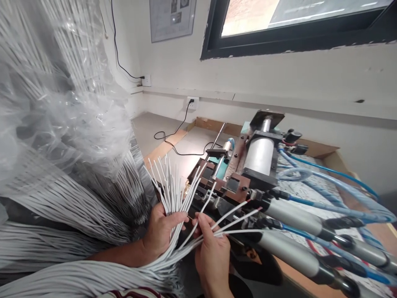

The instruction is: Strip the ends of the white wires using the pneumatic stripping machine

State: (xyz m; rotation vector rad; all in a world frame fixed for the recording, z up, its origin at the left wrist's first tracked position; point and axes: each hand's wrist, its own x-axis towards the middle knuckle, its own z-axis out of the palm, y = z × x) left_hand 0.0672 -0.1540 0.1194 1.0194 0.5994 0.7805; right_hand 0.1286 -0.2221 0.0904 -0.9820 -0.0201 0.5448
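My left hand [159,234] is closed around a fanned bunch of thin white wires [173,188] whose free ends point up and away. My right hand [212,254] pinches a few of those wires [231,219] and holds them out to the right, their tips close to the front of a pneumatic machine [245,174]. The wires run back from both hands to a big white bundle [71,215] at my left.
Clear plastic wrap [58,103] covers the bundle at upper left. The machine has a grey cylinder [260,155], blue air hoses [335,182] and metal cylinders [297,219] stretching right. A black cable [173,136] leads to a wall socket [192,102]. A window sits above.
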